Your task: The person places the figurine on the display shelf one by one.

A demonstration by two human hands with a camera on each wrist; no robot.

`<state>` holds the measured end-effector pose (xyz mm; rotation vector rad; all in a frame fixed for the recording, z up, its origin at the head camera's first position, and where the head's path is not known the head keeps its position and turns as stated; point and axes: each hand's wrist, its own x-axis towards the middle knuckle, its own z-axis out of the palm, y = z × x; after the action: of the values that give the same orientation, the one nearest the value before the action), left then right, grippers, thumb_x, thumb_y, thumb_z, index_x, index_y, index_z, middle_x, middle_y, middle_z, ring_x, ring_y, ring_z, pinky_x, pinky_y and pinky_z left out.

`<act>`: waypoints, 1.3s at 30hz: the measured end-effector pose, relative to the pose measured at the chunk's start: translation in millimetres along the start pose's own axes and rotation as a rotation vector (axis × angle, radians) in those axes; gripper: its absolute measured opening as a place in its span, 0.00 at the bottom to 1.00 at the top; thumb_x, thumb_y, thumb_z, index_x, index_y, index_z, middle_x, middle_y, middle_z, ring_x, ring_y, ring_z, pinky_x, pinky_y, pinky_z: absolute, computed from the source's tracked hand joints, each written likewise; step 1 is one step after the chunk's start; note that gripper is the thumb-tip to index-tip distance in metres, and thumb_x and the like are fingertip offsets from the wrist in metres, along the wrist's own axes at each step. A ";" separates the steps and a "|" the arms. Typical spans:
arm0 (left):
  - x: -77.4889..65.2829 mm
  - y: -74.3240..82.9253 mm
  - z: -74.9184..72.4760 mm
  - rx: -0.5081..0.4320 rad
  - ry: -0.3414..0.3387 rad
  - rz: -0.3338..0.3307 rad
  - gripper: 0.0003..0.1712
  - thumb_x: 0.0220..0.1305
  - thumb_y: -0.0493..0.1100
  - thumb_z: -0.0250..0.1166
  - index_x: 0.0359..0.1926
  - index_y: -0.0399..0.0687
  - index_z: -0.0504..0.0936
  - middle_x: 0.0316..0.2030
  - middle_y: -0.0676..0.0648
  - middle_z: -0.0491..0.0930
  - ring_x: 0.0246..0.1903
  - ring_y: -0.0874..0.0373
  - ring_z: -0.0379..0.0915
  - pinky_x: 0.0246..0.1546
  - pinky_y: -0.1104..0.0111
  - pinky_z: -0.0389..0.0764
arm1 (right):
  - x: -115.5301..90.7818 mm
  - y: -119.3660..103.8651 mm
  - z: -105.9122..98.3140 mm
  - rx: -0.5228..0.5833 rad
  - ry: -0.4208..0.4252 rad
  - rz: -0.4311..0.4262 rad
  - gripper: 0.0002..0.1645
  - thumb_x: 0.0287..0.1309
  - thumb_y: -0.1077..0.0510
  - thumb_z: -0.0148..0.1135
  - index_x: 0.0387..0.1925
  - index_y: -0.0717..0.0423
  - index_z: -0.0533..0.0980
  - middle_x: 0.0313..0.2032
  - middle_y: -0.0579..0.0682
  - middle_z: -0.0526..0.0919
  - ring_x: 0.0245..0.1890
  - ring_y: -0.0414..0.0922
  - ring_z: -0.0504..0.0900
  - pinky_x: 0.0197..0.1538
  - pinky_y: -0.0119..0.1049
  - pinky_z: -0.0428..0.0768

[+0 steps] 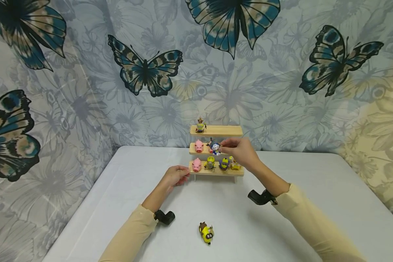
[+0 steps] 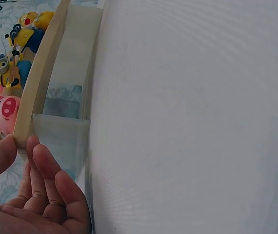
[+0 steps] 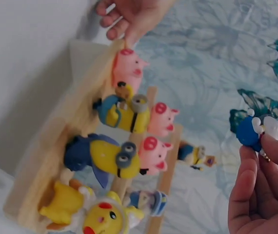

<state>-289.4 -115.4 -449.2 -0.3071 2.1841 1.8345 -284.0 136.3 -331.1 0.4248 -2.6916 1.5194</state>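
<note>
My right hand (image 1: 239, 150) pinches a small blue-and-white figurine (image 3: 250, 132) between thumb and fingers, in front of the middle shelf. With thumb and fingertips, my left hand (image 2: 41, 195) grips the left end of the bottom plank (image 2: 39, 83) of a three-tier wooden display stand (image 1: 216, 173). The bottom tier carries a pink pig (image 1: 197, 165), two minion figures (image 3: 112, 157) and a yellow Pikachu-like figure (image 3: 102, 214). On the middle tier are two pink pigs (image 3: 154, 155) and a blue-and-white figure (image 3: 148, 201), which my right hand hides in the head view. A minion (image 1: 201, 125) stands on the top plank's left.
A yellow figure (image 1: 206, 233) with a brown top lies on the white tabletop (image 1: 183, 203) near the front, between my forearms. Behind the stand hangs a butterfly-patterned cloth (image 1: 209, 91). Clear side supports (image 2: 63, 136) hold up the planks.
</note>
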 end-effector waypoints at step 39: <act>6.4 -3.5 -1.6 -0.003 -0.001 -0.019 0.15 0.67 0.45 0.63 0.50 0.42 0.79 0.35 0.49 0.85 0.26 0.66 0.76 0.29 0.73 0.74 | 96.8 8.5 -3.8 0.203 0.230 0.218 0.09 0.58 0.63 0.65 0.39 0.64 0.80 0.25 0.43 0.77 0.28 0.43 0.77 0.38 0.37 0.80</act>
<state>-294.3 -117.6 -454.4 -0.3259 2.1706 1.8276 -379.7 121.9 -321.6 -0.0429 -2.4832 1.7810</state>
